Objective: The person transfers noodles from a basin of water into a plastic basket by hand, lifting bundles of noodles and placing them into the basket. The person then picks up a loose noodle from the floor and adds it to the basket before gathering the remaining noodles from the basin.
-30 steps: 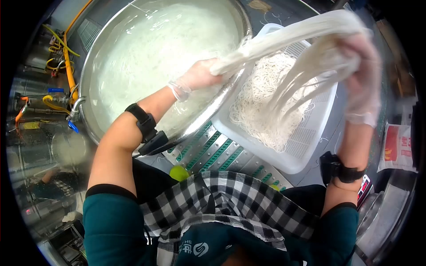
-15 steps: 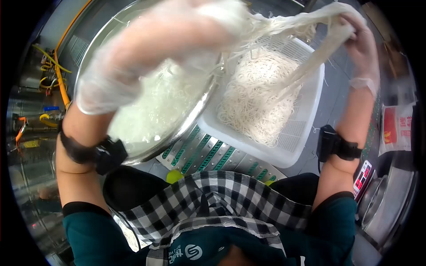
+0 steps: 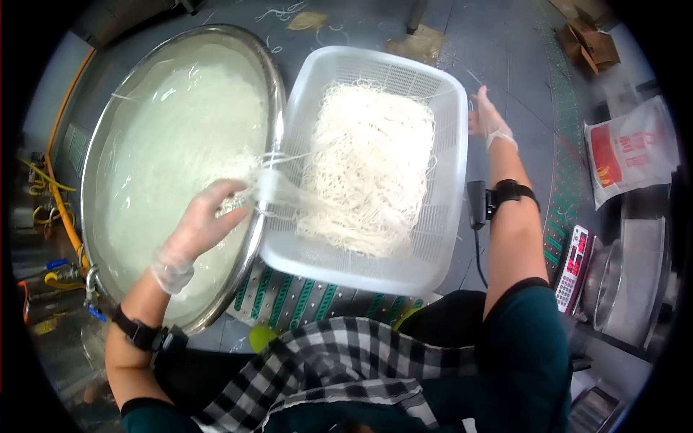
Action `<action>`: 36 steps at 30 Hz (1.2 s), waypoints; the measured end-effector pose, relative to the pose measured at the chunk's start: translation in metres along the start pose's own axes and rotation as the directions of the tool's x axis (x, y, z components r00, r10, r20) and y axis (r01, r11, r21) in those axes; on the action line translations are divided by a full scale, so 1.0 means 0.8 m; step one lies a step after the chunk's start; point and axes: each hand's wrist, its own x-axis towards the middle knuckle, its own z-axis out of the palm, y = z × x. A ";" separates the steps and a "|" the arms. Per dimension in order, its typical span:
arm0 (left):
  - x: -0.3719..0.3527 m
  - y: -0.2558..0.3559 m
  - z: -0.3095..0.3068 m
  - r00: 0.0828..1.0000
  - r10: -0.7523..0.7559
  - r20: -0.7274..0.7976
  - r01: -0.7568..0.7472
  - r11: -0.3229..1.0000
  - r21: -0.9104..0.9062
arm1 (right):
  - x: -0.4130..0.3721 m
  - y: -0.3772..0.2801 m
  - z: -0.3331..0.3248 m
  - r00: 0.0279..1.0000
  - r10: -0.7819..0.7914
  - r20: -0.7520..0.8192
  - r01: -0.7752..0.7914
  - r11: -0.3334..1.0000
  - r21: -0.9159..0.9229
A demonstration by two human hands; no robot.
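Note:
My left hand (image 3: 206, 224), in a clear plastic glove, is over the near-right part of a large round metal basin (image 3: 275, 108). Its thumb and fingers are apart, with the tips close to blurred white noodle strands (image 3: 278, 189) that hang across the rim. Cloudy water (image 3: 180, 123) fills the basin. Beside it stands a white plastic basket (image 3: 346, 278) with a thick heap of noodles (image 3: 372, 159) inside. My gloved right hand (image 3: 489, 119) is at the basket's right outer side, fingertips right at the wall and thumb stretched out, holding nothing.
Under the basket lies a metal floor grating (image 3: 303, 299) with green slots. To the right are a red and white sack (image 3: 632, 148), a digital scale (image 3: 575, 267) and metal bowls (image 3: 605, 281). A cardboard box (image 3: 588, 43) stands far right. Orange hose (image 3: 61, 123) runs along the left.
Both hands came down from above the basket. The noodle bundle stretched between them has been let go. My left hand moved over the basin, my right to the basket's side; the view shifted.

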 end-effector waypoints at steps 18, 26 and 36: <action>0.027 -0.060 0.028 0.956 0.231 -0.180 -0.187 0.955 0.230 | -0.195 0.075 0.295 0.609 -0.129 0.783 0.424 0.887 -0.183; 0.059 -0.158 0.039 0.952 0.296 0.075 -0.305 0.928 0.212 | -0.307 0.036 0.290 0.604 -0.038 0.796 0.470 0.824 -0.317; 0.089 -0.265 0.120 0.917 0.226 0.328 -0.301 0.933 0.199 | -0.345 -0.083 0.256 0.608 -0.503 0.614 0.628 0.778 0.015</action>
